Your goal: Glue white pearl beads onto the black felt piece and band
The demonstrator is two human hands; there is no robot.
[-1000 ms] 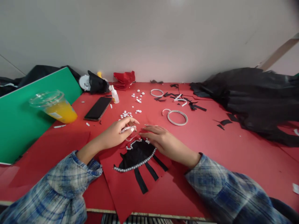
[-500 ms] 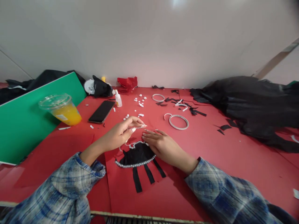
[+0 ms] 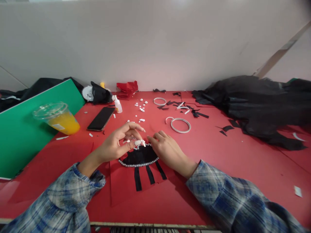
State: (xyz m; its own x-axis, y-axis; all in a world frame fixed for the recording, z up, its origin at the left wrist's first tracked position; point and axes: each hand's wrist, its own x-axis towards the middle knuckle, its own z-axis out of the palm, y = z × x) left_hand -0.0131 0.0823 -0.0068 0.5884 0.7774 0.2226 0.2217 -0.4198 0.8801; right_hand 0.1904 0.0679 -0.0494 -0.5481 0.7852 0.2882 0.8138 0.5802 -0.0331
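Observation:
My left hand (image 3: 119,142) pinches a strand of pearl-like beads (image 3: 143,143) between thumb and middle finger, just above the top edge of a black cut-out (image 3: 138,157). The index finger is arched and lifted. Silvery beads (image 3: 143,164) line the cut-out's curved lower edge, and more run along part of its top. Three black strips (image 3: 150,174) stretch down from it across a red sheet (image 3: 121,191). At the cut-out's upper right, my right hand (image 3: 166,149) rests with curled fingers; whatever its fingertips hold, if anything, is hidden.
Loose white beads (image 3: 142,110) and a small glue bottle (image 3: 118,105) lie beyond my hands. A phone (image 3: 100,118) and a cup of orange drink (image 3: 63,121) are left, before a green board (image 3: 21,136). A tape roll (image 3: 181,125), black scraps (image 3: 196,113) and black cloth (image 3: 250,103) are right.
My left hand has brought the bead strand down and left, closer to the cut-out, and its index finger has lifted. My right hand's fingers went from stretched flat to curled. The view shifted slightly.

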